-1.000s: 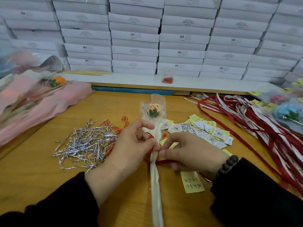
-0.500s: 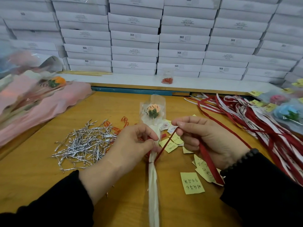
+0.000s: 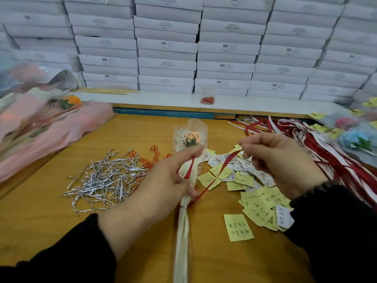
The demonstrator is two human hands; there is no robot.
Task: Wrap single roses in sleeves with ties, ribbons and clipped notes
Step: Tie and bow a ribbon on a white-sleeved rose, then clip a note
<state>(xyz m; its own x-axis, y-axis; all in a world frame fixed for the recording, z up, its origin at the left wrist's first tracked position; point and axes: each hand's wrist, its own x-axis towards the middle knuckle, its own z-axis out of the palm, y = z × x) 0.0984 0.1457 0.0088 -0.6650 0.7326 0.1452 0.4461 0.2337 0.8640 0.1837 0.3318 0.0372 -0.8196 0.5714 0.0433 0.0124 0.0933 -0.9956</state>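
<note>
1. Now we are at the ribbon step: our left hand pinches one end of the red ribbon against the sleeved rose at the worktop centre.
2. Our right hand, at three o'clock, pinches the other end taut.
3. Next, we judge, comes crossing and knotting the ends.
4. Readable: "LOVE" on the sleeve, "SGS" on boxes at twelve o'clock.

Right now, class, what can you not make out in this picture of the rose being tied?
Head view only:
- Ribbon knot at the sleeve's neck: covered by the left hand.
- Sleeve bottom: cut off by the lower edge.
- Writing on the yellow notes: too small to read.
- Pink wrapped flowers, far left: blurred.
- How the right hand pinches the red ribbon: fingers hide it.
</note>
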